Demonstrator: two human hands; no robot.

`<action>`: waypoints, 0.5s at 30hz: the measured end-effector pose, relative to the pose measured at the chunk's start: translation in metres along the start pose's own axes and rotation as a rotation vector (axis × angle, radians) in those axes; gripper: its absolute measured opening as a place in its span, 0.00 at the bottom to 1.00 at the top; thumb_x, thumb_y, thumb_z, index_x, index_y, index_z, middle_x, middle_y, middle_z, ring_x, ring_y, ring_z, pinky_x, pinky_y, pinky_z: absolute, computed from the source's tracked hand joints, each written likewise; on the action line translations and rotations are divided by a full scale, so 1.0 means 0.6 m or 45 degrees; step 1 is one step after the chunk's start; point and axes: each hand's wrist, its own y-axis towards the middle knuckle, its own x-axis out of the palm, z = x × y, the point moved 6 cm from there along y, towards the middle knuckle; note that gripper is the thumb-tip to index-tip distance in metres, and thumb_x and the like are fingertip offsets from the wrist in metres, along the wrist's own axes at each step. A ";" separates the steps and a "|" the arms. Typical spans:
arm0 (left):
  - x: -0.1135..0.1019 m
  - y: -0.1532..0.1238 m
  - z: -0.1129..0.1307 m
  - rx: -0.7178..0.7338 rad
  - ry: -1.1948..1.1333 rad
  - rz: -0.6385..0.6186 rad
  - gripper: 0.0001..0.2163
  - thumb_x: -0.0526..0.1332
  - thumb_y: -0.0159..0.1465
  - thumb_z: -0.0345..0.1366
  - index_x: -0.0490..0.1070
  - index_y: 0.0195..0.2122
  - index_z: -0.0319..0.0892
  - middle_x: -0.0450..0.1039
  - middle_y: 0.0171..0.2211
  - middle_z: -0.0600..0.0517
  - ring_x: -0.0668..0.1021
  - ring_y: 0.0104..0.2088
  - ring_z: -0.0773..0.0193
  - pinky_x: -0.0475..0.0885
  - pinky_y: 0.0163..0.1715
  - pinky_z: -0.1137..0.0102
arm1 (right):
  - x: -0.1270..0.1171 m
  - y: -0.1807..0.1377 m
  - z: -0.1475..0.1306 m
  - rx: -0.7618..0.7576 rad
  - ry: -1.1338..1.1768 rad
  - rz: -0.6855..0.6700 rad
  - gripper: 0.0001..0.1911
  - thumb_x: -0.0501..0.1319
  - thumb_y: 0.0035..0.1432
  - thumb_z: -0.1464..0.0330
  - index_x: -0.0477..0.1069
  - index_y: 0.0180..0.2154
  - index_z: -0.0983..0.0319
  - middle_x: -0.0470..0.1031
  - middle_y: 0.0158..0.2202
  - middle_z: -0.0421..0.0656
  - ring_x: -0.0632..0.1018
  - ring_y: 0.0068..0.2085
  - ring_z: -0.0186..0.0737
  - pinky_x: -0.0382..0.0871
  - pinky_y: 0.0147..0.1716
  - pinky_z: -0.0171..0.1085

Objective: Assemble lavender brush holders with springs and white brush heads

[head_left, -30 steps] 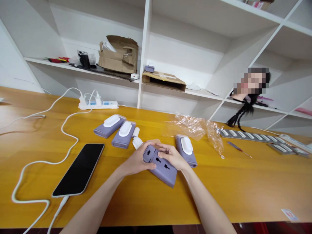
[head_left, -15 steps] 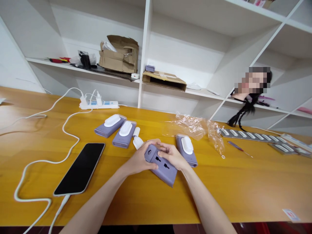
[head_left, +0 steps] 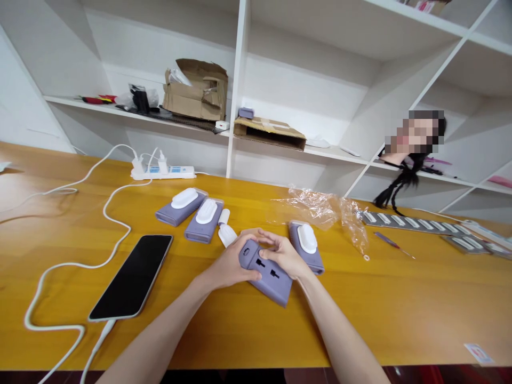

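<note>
Both hands hold a purple plastic case (head_left: 272, 285) with two black cutouts and an oval slot on its upper face. My left hand (head_left: 232, 264) wraps its far left end, thumb pressed on the near side. My right hand (head_left: 282, 253) grips the far right side, thumb on the top face. The far end of the case is hidden behind the fingers. Just beyond my left hand lies a white plastic piece (head_left: 227, 234). To the right rests a similar purple case (head_left: 296, 242) topped with a white oval part (head_left: 307, 238). Two more such cases (head_left: 200, 230) (head_left: 172, 213) lie at the left.
A phone (head_left: 132, 280) with a white charging cable (head_left: 102, 341) lies on the left. Behind it sits a power strip (head_left: 180, 172). Clear plastic wrap (head_left: 316, 208), a screwdriver (head_left: 387, 239) and a grey tray of white parts (head_left: 412, 222) are to the right. White shelves (head_left: 320, 85) stand behind.
The held case has shifted very slightly to the right along with my left hand. Both hands keep their grip, and everything else stays in place.
</note>
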 end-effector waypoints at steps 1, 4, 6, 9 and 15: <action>0.000 -0.001 -0.001 -0.005 0.015 0.005 0.31 0.68 0.44 0.32 0.60 0.50 0.47 0.59 0.57 0.46 0.65 0.55 0.52 0.60 0.53 0.57 | 0.000 0.000 0.001 0.001 0.016 0.002 0.34 0.67 0.42 0.70 0.64 0.53 0.63 0.73 0.49 0.50 0.72 0.50 0.48 0.63 0.50 0.48; 0.001 -0.001 -0.002 -0.009 0.029 0.008 0.29 0.67 0.45 0.32 0.61 0.50 0.46 0.60 0.56 0.46 0.65 0.54 0.51 0.60 0.52 0.56 | -0.001 0.003 0.005 -0.014 0.038 0.007 0.31 0.67 0.42 0.71 0.66 0.51 0.62 0.74 0.48 0.48 0.72 0.51 0.46 0.62 0.52 0.47; 0.002 -0.001 -0.002 -0.015 0.019 0.013 0.28 0.66 0.46 0.33 0.62 0.49 0.46 0.62 0.55 0.46 0.66 0.54 0.51 0.60 0.52 0.56 | -0.002 0.005 0.008 -0.012 0.042 0.015 0.30 0.67 0.41 0.71 0.68 0.50 0.62 0.75 0.47 0.48 0.72 0.50 0.46 0.62 0.51 0.47; 0.002 -0.001 -0.001 0.004 -0.011 0.050 0.27 0.66 0.47 0.32 0.62 0.49 0.46 0.62 0.55 0.45 0.65 0.55 0.51 0.58 0.54 0.56 | -0.002 0.006 0.007 -0.012 0.023 0.032 0.27 0.67 0.42 0.71 0.69 0.47 0.62 0.76 0.45 0.47 0.74 0.47 0.46 0.63 0.50 0.47; 0.005 -0.002 -0.001 0.014 -0.045 -0.002 0.25 0.62 0.51 0.30 0.60 0.51 0.46 0.58 0.58 0.46 0.63 0.57 0.54 0.57 0.55 0.57 | -0.001 0.005 0.001 -0.016 -0.015 0.043 0.27 0.66 0.42 0.73 0.69 0.48 0.62 0.76 0.45 0.46 0.73 0.49 0.45 0.62 0.51 0.47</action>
